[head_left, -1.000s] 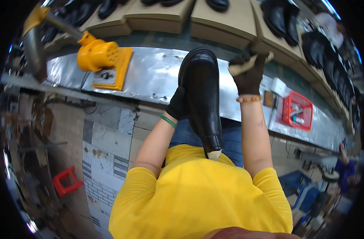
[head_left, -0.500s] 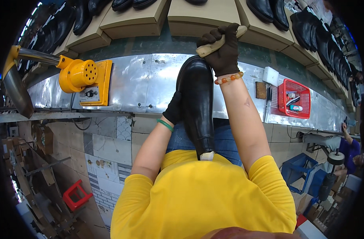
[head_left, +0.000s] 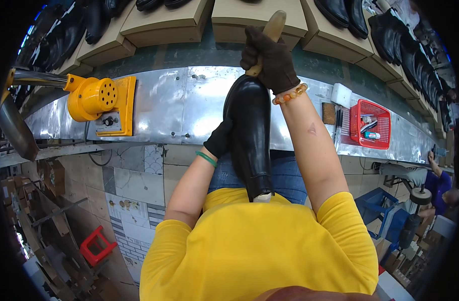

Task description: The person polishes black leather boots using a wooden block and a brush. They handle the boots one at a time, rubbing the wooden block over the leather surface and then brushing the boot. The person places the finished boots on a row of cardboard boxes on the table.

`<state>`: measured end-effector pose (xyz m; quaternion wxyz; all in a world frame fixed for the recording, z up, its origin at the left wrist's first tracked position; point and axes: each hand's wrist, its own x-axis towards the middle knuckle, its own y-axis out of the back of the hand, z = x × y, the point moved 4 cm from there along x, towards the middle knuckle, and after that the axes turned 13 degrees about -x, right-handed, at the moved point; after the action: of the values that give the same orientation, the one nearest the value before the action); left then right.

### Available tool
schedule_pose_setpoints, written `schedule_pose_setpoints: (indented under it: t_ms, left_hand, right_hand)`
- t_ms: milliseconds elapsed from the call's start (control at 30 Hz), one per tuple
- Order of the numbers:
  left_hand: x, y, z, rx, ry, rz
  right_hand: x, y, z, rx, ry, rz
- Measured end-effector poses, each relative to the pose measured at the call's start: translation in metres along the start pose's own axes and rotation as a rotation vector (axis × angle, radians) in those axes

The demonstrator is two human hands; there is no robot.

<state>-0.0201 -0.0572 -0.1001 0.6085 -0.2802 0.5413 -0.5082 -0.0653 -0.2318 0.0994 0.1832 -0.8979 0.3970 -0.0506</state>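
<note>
The boot [head_left: 252,120] looks like smooth, glossy leather, the gloves [head_left: 278,65] and shirt [head_left: 269,241] matt cloth, the bench [head_left: 159,105] shiny, scuffed sheet metal, the basket [head_left: 384,123] plastic, the boxes [head_left: 159,22] matt cardboard, and the small brown block [head_left: 329,113] rough.

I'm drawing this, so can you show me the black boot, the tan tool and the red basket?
Black boot [head_left: 251,131]: head view, middle of its shiny upper.
Tan tool [head_left: 275,26]: head view, its far end.
Red basket [head_left: 384,123]: head view, its right-hand mesh wall.
</note>
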Motion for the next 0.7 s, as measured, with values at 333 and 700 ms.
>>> schedule_pose_setpoints:
  t_ms: [333,700]
  left_hand:
    - [0.005,-0.001,0.001,-0.042,0.095,-0.143]
    - [-0.009,-0.084,0.013,1.007,-0.187,0.105]
  right_hand:
    - [-0.034,0.088,0.004,0.338,0.111,0.171]
    - [-0.109,0.125,0.019,-0.603,-0.171,0.058]
